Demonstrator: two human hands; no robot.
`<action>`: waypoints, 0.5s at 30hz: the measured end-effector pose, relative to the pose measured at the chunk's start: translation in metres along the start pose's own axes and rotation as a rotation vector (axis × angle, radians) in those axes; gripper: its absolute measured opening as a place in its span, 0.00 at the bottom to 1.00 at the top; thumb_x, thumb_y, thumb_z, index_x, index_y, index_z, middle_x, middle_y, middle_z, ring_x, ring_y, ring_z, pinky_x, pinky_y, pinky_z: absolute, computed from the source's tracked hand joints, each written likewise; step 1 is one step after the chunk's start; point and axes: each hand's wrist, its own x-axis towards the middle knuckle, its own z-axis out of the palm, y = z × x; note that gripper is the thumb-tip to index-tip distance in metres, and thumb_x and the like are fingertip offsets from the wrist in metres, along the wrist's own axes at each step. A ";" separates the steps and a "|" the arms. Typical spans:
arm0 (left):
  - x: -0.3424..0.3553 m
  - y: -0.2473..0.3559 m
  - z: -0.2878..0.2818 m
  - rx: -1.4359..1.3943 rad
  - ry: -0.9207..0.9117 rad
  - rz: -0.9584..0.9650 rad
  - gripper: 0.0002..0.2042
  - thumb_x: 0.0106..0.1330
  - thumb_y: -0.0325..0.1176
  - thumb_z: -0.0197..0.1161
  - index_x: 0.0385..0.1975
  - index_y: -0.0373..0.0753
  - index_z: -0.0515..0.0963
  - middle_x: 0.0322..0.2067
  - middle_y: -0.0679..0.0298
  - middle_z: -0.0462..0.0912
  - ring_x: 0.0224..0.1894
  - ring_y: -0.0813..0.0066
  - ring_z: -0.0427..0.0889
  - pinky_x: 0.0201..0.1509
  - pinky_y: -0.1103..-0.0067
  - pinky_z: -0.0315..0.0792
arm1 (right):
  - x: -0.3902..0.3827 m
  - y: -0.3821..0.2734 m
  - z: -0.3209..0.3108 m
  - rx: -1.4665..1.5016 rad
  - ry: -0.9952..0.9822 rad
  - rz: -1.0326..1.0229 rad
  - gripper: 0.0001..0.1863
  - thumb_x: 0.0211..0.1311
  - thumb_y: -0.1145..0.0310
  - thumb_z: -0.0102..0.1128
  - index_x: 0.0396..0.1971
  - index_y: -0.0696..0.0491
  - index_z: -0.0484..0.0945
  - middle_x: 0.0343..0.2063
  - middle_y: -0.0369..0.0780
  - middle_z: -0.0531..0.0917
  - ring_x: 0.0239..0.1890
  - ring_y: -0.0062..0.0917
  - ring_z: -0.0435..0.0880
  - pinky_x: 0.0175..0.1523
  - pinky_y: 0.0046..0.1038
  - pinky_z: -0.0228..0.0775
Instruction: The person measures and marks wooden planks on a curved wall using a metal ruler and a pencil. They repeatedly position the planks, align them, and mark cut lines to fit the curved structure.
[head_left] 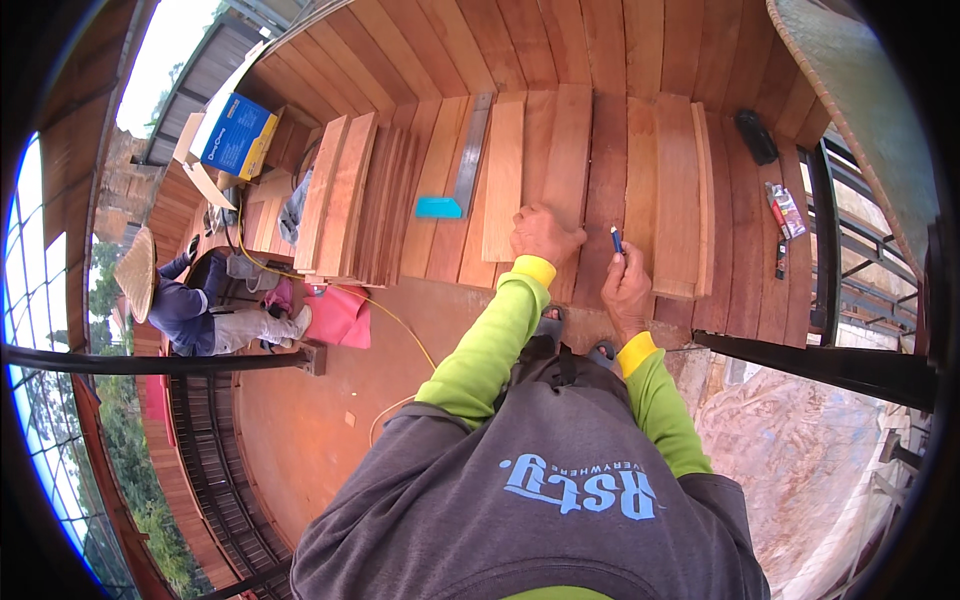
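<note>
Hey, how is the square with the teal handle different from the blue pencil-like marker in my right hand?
The square lies flat on the boards; the blue marker is gripped in your right hand. The square is L-shaped and clearly larger; the marker is a small straight stick. The square pairs teal with a grey blade; the marker is blue with a pale tip.

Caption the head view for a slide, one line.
Left hand on a pale plank, right hand holding what looks like a blue pencil, with a turquoise-handled square nearby.

Plank (505, 165) — smooth, matt wood; square's blade (472, 150) — metal.
</note>
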 end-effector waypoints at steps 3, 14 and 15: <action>0.006 -0.004 -0.018 -0.031 -0.041 -0.038 0.33 0.39 0.50 0.72 0.40 0.28 0.76 0.40 0.46 0.80 0.45 0.50 0.80 0.48 0.64 0.76 | 0.000 -0.003 -0.003 -0.019 -0.031 0.038 0.12 0.67 0.68 0.48 0.46 0.56 0.72 0.26 0.53 0.79 0.28 0.49 0.81 0.30 0.42 0.71; 0.028 -0.020 -0.037 -0.263 -0.144 -0.165 0.36 0.39 0.48 0.73 0.45 0.29 0.70 0.41 0.44 0.80 0.47 0.50 0.80 0.51 0.67 0.74 | 0.001 -0.005 -0.006 -0.055 -0.047 0.051 0.12 0.68 0.66 0.48 0.46 0.57 0.72 0.23 0.48 0.80 0.26 0.40 0.82 0.31 0.38 0.71; 0.028 -0.024 -0.037 -0.293 -0.132 -0.157 0.35 0.39 0.48 0.73 0.44 0.29 0.71 0.41 0.44 0.81 0.46 0.50 0.81 0.50 0.67 0.74 | 0.000 -0.005 -0.005 -0.049 -0.052 0.036 0.12 0.69 0.66 0.48 0.46 0.57 0.72 0.23 0.47 0.79 0.26 0.39 0.82 0.31 0.37 0.71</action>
